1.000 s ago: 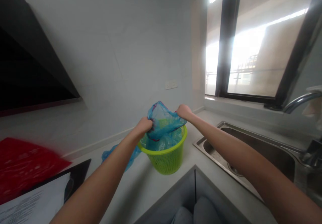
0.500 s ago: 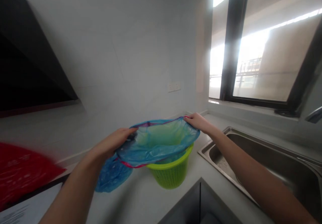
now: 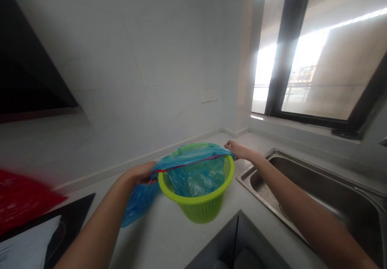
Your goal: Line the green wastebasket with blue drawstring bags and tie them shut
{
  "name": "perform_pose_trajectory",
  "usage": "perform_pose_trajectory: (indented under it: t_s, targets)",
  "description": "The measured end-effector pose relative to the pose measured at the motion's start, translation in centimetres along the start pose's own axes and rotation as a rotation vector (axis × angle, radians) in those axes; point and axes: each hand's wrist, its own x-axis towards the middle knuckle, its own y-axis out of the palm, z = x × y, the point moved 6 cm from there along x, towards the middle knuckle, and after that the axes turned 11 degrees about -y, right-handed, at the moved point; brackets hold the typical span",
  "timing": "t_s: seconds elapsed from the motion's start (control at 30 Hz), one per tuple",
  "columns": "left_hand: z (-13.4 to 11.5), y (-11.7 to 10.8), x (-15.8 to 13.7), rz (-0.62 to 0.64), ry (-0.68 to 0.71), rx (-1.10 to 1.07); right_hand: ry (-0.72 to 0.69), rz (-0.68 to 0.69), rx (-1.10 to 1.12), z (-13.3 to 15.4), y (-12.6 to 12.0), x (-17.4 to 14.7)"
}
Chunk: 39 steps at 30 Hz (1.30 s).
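A translucent blue plastic bag (image 3: 193, 180) lines a lime-green perforated basket (image 3: 201, 211) standing on the counter. The bag's red and purple drawstring edge stretches across the basket's mouth, and the near rim is bare. At the left side of the rim, my left hand (image 3: 144, 173) is closed on the gathered bag edge, its fingertips partly hidden by the plastic. Over at the right rim, my right hand (image 3: 239, 150) pinches the other end of that edge. Another crumpled blue plastic bag (image 3: 137, 204) lies on the counter under my left wrist.
A steel sink (image 3: 317, 192) is set into the counter on the right, below a window (image 3: 314, 75). A red plastic bag (image 3: 24, 200) and papers (image 3: 27, 245) lie by a black hob (image 3: 71, 216) at left. A grey object (image 3: 232, 245) is at the front.
The bag's opening has dropped from above the basket down to its rim. Its near edge has shifted back, uncovering the basket's front rim. Both hands still hold it.
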Motion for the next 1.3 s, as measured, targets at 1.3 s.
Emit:
perform_pose_trajectory:
  t_s: [1.3]
  targets:
    - [7.2, 7.9, -14.8, -0.622, 0.816, -0.044, -0.832, 0.097, 0.185, 3.2, 0.5, -10.9]
